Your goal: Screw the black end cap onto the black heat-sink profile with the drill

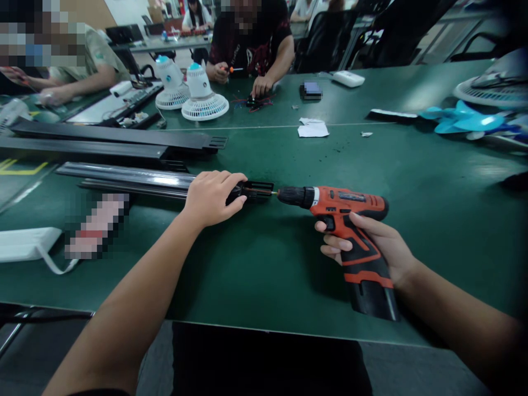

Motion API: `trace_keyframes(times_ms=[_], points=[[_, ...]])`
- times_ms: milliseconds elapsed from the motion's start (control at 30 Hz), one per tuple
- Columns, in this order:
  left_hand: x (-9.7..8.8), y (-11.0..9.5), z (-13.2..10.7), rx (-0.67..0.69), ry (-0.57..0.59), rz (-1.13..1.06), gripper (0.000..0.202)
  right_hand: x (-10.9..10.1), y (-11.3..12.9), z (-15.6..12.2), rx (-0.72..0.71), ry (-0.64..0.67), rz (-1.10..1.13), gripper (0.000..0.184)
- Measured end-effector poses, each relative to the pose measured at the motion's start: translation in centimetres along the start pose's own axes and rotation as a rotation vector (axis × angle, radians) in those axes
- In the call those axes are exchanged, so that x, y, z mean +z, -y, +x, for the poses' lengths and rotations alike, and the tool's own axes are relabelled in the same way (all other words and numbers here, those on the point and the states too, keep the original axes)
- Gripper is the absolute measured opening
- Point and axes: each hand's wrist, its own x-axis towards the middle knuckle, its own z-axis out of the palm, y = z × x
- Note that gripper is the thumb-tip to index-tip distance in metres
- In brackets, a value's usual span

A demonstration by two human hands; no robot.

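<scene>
My left hand (212,197) is closed over the right end of a long black and silver metal rail (136,181) that lies flat on the green table (264,275). My right hand (371,242) grips the handle of an orange and black cordless drill (344,220). The drill lies level, and its bit touches the black end piece (258,191) of the rail just right of my left hand.
More long black rails (111,140) lie at the left. Two small white fans (198,93) stand farther back, near two people working across the table. Paper scraps (312,128), blue fan blades (466,118), a white power strip (25,243).
</scene>
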Motion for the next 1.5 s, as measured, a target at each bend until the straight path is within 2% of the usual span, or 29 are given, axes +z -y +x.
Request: trace_keyframes(times_ms=[1500], points=[[-0.14, -0.21, 0.03, -0.017, 0.003, -0.010, 0.041, 0.67, 0.06, -0.10, 0.005, -0.056, 0.000, 0.036]])
